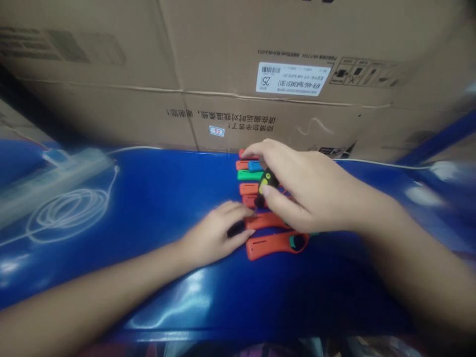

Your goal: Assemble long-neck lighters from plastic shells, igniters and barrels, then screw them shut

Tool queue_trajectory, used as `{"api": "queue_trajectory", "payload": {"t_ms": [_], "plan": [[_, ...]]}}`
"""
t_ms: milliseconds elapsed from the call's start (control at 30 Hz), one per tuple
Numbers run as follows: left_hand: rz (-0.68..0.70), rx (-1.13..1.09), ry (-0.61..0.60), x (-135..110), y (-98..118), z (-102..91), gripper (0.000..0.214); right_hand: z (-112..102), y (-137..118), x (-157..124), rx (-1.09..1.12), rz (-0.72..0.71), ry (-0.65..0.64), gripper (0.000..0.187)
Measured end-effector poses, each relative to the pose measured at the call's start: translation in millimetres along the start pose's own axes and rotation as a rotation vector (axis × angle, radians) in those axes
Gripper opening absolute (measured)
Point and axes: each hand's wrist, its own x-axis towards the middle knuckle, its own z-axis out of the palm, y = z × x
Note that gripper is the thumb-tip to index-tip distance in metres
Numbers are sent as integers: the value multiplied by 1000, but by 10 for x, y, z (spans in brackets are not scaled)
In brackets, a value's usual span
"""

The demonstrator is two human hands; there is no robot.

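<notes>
My right hand [297, 183] is closed around a short black-and-yellow screwdriver [265, 184], its thin shaft pointing down at an orange long-handled piece [266, 220]. The thumb and fingers of my left hand [217, 233] pinch the near-left end of that same piece. In front of it lies another orange piece [275, 245] with a slot and a round dark-and-green part. Behind, partly covered by my right hand, several similar pieces form a row, among them a green one [248, 175] and a blue one [254, 165]. Their exact kind is unclear.
A big cardboard box [223, 74] stands along the back of the blue shelf [156, 203]. At left are a blurred white power strip [55, 183] and a coiled white cable [69, 213]. A blue frame post [439, 134] rises at the right, near blurred white objects [424, 193].
</notes>
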Motion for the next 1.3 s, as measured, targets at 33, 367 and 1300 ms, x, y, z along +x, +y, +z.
{"api": "queue_trajectory", "payload": {"t_ms": [33,367,1300], "plan": [[1,0,0,0,0,0,25,-4,-1,3,-12,21,-12,44],[-4,1,2,11,-1,7,25,-13,-52,-5,24,97,-60,41],[-5,-6,41,3,-22,38,11,-1,-69,-4,65,-95,-32,36]]}}
